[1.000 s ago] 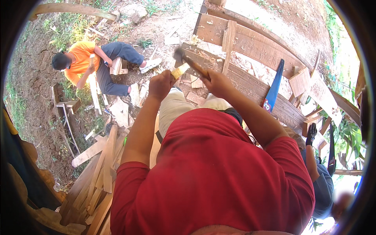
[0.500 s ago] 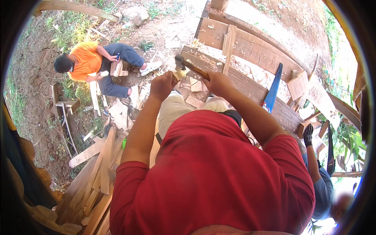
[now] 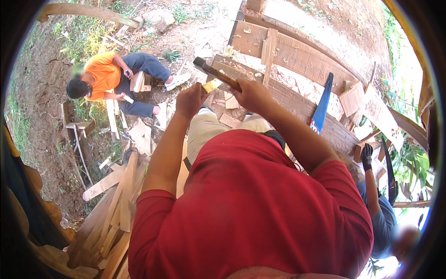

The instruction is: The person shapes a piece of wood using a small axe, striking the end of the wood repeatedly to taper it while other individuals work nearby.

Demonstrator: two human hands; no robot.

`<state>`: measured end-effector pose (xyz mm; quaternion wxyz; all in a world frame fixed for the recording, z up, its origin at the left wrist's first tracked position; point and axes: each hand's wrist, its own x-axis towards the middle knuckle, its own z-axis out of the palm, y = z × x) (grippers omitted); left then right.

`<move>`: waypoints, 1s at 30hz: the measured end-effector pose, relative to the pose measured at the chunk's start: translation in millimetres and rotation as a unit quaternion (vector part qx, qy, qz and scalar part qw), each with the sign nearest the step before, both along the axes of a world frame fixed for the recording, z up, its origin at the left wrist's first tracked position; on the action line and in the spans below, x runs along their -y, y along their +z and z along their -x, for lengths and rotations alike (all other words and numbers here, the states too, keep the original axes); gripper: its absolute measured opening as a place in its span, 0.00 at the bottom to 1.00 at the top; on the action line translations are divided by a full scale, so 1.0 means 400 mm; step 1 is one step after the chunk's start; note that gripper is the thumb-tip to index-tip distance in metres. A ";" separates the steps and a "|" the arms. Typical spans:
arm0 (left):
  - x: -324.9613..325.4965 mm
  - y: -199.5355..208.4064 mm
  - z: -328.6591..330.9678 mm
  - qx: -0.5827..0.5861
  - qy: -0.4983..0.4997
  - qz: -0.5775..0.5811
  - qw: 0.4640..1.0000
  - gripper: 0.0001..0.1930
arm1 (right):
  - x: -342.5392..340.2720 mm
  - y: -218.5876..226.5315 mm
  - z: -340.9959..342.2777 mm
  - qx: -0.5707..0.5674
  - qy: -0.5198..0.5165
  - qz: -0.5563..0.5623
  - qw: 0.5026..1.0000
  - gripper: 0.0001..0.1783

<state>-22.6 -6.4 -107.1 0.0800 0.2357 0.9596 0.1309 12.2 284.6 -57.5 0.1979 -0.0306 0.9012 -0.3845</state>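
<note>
My right hand (image 3: 251, 96) is closed round the wooden handle of a hammer (image 3: 218, 76). Its dark metal head points up and to the left, above my left hand. My left hand (image 3: 189, 100) grips a small pale yellow piece of wood (image 3: 212, 85), whose upper end sticks out toward the hammer handle. My fingers hide the lower part of that piece. Hammer head and wood look apart, with the handle passing close by the wood's end. Both hands are held out in front of me over a wooden bench (image 3: 297, 100) and scattered offcuts.
A blue handsaw (image 3: 322, 107) leans on the bench at the right. Boards (image 3: 109, 218) are piled at lower left. A person in an orange shirt (image 3: 103, 76) sits at left, handling wood. Another person's gloved hand (image 3: 367, 157) is at far right. Offcuts (image 3: 231, 100) lie before my feet.
My right hand has moved slightly left, and the hammer head has swung up and left. My left hand has shifted little. The seated person's hands and head have moved a bit.
</note>
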 end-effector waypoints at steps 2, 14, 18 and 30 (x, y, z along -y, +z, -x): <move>-0.005 0.009 -0.013 0.003 0.003 -0.007 1.000 0.18 | 0.000 -0.019 -0.019 0.011 -0.012 0.025 1.000 0.19; -0.023 0.022 0.003 -0.009 -0.002 -0.011 1.000 0.20 | -0.015 -0.120 -0.057 0.016 -0.004 -0.013 1.000 0.18; -0.009 0.002 -0.003 -0.010 0.012 0.009 1.000 0.20 | -0.028 -0.072 -0.021 0.044 0.025 -0.024 0.998 0.17; -0.029 0.031 -0.014 0.021 0.035 -0.006 0.999 0.19 | -0.062 -0.068 0.017 0.016 -0.028 -0.063 0.998 0.15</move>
